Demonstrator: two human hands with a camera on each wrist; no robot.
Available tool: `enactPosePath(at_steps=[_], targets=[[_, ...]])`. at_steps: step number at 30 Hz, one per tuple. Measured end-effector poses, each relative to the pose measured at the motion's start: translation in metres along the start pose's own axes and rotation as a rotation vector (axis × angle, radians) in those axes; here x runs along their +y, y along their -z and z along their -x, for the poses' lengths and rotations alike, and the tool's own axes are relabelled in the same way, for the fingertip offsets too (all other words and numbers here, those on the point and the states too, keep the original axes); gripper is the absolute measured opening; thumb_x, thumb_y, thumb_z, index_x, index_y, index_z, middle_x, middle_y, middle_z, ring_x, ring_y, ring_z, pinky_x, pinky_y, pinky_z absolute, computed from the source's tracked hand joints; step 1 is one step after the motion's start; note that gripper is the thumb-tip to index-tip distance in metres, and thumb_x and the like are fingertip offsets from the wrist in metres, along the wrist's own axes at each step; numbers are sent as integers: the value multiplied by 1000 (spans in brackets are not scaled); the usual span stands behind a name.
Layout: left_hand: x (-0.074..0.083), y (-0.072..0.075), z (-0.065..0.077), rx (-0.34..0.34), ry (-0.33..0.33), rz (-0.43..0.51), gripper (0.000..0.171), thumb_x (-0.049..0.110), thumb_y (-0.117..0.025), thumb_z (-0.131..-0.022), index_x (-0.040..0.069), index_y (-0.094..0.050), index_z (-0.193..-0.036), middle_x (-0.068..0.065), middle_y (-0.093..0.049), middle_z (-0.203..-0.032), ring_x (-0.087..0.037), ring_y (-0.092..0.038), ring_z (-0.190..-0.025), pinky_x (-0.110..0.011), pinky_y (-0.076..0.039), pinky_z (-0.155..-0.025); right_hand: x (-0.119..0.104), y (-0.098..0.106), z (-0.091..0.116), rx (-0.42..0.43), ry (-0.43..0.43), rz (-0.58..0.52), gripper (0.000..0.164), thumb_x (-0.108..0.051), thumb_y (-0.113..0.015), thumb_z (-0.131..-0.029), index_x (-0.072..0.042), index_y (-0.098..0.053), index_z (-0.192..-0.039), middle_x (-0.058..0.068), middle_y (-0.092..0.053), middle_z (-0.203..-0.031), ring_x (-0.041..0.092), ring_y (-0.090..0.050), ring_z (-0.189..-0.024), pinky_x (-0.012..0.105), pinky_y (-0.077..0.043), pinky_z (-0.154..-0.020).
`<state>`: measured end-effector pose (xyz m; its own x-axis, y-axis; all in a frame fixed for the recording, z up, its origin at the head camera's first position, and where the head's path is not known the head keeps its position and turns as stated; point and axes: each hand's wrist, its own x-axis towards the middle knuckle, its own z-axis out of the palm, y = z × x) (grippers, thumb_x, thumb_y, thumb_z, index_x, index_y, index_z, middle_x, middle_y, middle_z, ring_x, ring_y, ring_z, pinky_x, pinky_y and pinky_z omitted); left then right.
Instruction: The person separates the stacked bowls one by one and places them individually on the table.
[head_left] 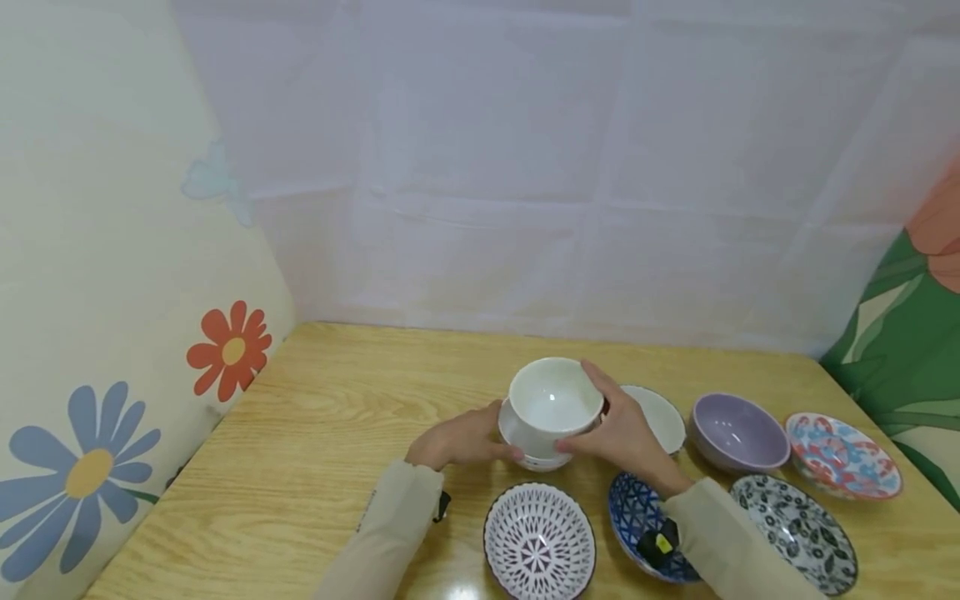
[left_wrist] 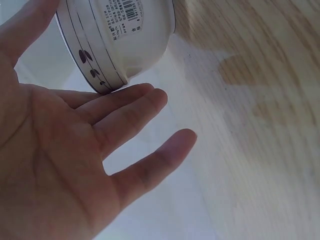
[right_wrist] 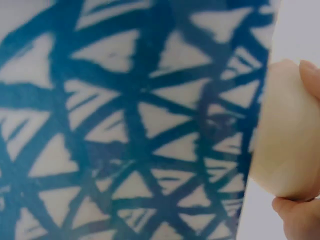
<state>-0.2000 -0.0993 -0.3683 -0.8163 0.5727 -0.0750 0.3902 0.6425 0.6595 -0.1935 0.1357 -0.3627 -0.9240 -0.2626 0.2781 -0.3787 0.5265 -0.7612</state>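
Note:
My right hand (head_left: 618, 429) grips a plain white bowl (head_left: 556, 395) by its side, thumb in front and fingers at the far rim. In the right wrist view that bowl (right_wrist: 285, 135) shows pale between thumb and fingertips. Under it, partly hidden, is a second white bowl (head_left: 536, 461). My left hand (head_left: 465, 437) is at this lower bowl's left side. In the left wrist view its fingers are spread and mostly straight, touching the rim of a white bowl (left_wrist: 145, 50) with dark leaf marks and a barcode label.
Nearest me stands a white bowl (head_left: 538, 542) with dark dashes. A blue patterned dish (head_left: 637, 517) lies under my right forearm. Further right are a white plate (head_left: 660, 419), a purple bowl (head_left: 738, 433), a black floral dish (head_left: 795, 529) and a red-blue dish (head_left: 843, 454). Fabric backs the wooden table (head_left: 300, 467).

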Motion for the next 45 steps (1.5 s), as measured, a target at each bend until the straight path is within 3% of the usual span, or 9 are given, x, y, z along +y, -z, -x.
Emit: enactPosePath(at_steps=[15,28,36,45], targets=[[0,-1,0,2,5,-21,72,34,-66,-80,7,-31,-137,-10,-45,-127,-26,-47,-113,-44,-36,-97,-3,20,8,43,-35,9,113,-36,-84,-55,-9,-19,-143,13,-29,-143,32,-40,-122,45,-37,-96],[1,-2,0,-2,43,-17,77,35,-65,-80,7,-26,-140,-11,-41,-134,-27,-42,-120,-45,-32,-100,-7,41,20,63,-88,-26,110,-30,-83,-60,-17,-12,-145,13,-31,-142,32,-41,-120,43,-40,-93],[1,-2,-2,-3,51,-4,80,35,-65,-80,4,-23,-140,-14,-39,-135,-29,-42,-120,-46,-32,-100,-7,50,29,115,-141,-44,114,-34,-83,-58,-18,-11,-145,15,-32,-141,32,-41,-118,44,-40,-93],[0,-3,-2,-7,66,-7,83,36,-65,-80,4,-20,-141,-14,-38,-137,-28,-40,-123,-45,-31,-101,-7,66,40,134,-121,1,109,-25,-81,-63,-13,-10,-145,18,-26,-143,35,-39,-120,46,-37,-94]])
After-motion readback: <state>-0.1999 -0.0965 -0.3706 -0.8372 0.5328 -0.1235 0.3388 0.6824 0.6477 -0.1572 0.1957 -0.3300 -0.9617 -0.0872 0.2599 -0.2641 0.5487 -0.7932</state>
